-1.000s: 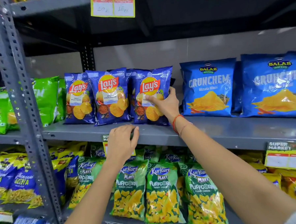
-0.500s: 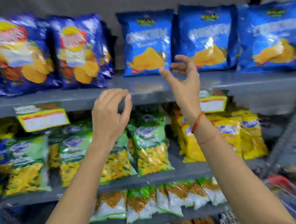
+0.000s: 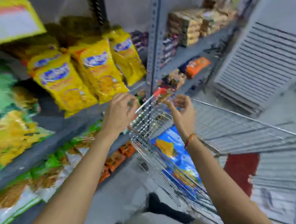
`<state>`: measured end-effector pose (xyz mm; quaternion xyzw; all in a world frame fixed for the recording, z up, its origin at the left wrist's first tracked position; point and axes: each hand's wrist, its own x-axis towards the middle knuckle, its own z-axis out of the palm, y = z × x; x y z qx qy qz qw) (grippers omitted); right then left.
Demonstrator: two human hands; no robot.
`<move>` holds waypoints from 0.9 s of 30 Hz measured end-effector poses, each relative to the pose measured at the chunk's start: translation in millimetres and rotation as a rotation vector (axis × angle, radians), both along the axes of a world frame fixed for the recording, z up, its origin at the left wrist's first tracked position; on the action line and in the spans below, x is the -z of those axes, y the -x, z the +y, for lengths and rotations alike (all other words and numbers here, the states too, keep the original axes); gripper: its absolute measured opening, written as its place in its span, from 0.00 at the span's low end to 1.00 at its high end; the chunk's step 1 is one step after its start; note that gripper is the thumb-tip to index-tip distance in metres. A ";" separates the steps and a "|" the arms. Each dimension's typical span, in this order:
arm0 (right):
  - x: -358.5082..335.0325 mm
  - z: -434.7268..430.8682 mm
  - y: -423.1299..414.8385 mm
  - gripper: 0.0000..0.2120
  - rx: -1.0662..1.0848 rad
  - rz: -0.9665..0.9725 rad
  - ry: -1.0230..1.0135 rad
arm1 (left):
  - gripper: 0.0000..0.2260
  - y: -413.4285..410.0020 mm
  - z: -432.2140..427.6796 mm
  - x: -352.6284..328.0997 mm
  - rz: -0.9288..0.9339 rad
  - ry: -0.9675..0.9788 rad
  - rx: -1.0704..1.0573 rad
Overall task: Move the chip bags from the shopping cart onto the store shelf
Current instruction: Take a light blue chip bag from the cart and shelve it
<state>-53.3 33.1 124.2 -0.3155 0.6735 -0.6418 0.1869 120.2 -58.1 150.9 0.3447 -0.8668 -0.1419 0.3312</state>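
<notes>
A wire shopping cart (image 3: 233,124) stands to the right of the grey store shelf (image 3: 48,148). Inside it lie blue chip bags (image 3: 173,155) with yellow chips printed on them, seen through the wire. My left hand (image 3: 119,111) hovers over the cart's near-left corner, fingers loosely curled and holding nothing. My right hand (image 3: 183,108), with a red thread on the wrist, is above the cart's rim, fingers apart and empty. The view is blurred by motion.
Yellow snack bags (image 3: 83,75) fill the shelf level by my left hand; green and white bags (image 3: 27,183) sit below. A perforated upright post (image 3: 154,43) divides the shelving. Stacked grey slatted panels (image 3: 261,68) lean at the right. A red mat (image 3: 241,170) lies beyond the cart.
My view has swung down and right from the upper shelf to the cart. My right hand left the bag on the shelf, and both hands have dropped over the cart.
</notes>
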 end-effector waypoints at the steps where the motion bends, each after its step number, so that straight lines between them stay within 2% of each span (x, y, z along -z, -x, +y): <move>1: 20.7 8.4 14.0 0.11 0.024 -0.019 -0.074 | 0.11 16.5 0.2 15.5 -0.036 -0.056 0.025; 7: 149.3 48.1 76.4 0.22 0.158 -0.231 -0.510 | 0.14 101.3 1.0 112.3 -0.257 -0.337 0.161; 10: 196.2 57.3 81.6 0.21 0.140 -0.408 -0.642 | 0.16 124.3 -3.0 161.7 -0.396 -0.505 0.204; 13: 229.6 62.2 82.6 0.22 0.201 -0.605 -0.629 | 0.15 141.8 -8.2 203.8 -0.536 -0.622 0.220; 16: 256.2 59.6 88.8 0.19 0.244 -0.791 -0.617 | 0.21 157.9 -16.6 233.7 -0.654 -0.760 0.183; 18: 275.9 54.8 93.5 0.24 0.268 -0.841 -0.629 | 0.25 168.5 -24.3 252.8 -0.697 -0.838 0.157; 21: 301.9 46.7 97.0 0.24 0.344 -0.839 -0.601 | 0.31 182.6 -37.2 284.5 -0.761 -0.891 0.105; 24: 319.4 36.9 103.7 0.30 0.414 -0.889 -0.539 | 0.35 196.5 -44.9 306.7 -0.788 -0.951 0.090; 27: 332.6 26.6 112.7 0.42 0.437 -0.965 -0.453 | 0.37 208.6 -51.7 326.7 -0.752 -1.071 0.075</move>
